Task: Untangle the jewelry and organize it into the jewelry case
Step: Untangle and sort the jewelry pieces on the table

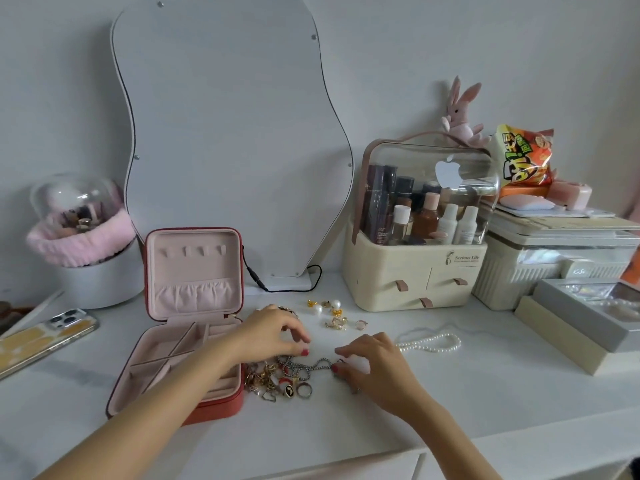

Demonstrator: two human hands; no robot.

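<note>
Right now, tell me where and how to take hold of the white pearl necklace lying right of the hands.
Pinch the white pearl necklace at its far right bend, coming from above. That end loops clear on the white tabletop, away from the tangled pile of rings and chains, so it should lift free without snagging.

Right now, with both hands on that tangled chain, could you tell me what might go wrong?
1. Pulling the silver chain between the left hand and right hand could tighten knots in the jewelry pile.
2. Dragging it may scatter the rings.
3. The left forearm above the open jewelry case could nudge it.
</note>
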